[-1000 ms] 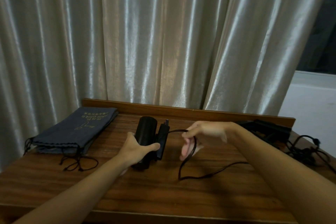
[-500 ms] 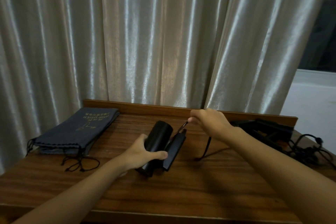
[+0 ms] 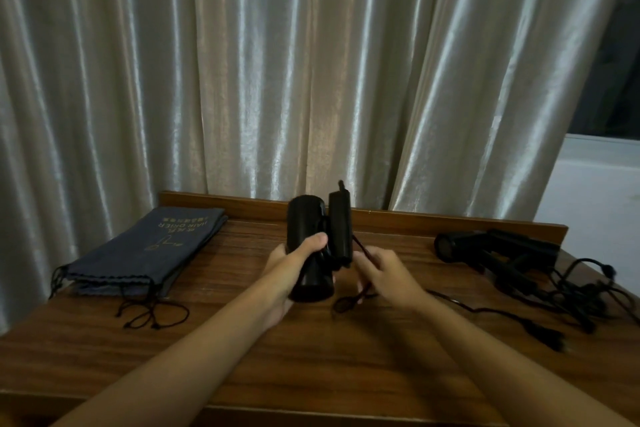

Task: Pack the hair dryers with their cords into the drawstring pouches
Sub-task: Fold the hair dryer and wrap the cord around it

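A folded black hair dryer (image 3: pixel 311 253) is being gripped upright by the left hand (image 3: pixel 294 263) above the table (image 3: pixel 242 340) — its cord (image 3: pixel 360 246) is being pinched by the right hand (image 3: pixel 384 274) — pouches (image 3: pixel 145 253) lying far left.

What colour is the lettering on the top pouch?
Gold, on the dark blue-grey top pouch, clearest in the head view.

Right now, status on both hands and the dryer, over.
Left hand grips folded hair dryer, lifted upright. Right hand pinches its cord, plug end trailing on table. Pouches stacked left, untouched.
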The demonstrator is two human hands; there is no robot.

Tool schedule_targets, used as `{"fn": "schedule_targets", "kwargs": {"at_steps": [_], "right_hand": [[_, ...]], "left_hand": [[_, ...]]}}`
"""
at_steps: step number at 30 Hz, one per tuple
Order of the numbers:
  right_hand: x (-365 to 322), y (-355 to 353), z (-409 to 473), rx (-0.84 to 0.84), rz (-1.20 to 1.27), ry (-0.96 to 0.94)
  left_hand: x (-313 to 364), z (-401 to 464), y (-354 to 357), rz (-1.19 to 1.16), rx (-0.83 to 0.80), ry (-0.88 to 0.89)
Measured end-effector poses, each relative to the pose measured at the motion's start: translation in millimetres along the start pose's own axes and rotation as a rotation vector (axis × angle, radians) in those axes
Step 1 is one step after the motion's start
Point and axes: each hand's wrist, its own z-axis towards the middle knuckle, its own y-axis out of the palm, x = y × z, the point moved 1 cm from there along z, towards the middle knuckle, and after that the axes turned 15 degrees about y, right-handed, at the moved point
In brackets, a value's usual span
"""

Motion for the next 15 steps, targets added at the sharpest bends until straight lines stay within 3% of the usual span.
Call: {"fn": "schedule_targets", "kwargs": {"at_steps": [3, 9, 12, 15], "right_hand": [[9.1, 26.0, -14.2, -0.102, 0.207, 0.167], [5.6, 49.1, -42.4, -0.214, 0.201, 0.212], [7.0, 55.0, -59.4, -0.254, -0.045, 0.195], [9.2, 47.0, -63.1, 0.031, -0.655, -0.071]], "left_hand": [[1.2, 9.3, 6.1, 0.047, 0.199, 0.08], [-2.1, 25.0, 19.4, 0.04, 0.407, 0.159], [4.1, 35.4, 22.5, 0.025, 0.552, 0.227], [9.4, 41.5, 17.4, 0.142, 0.635, 0.349]]}}
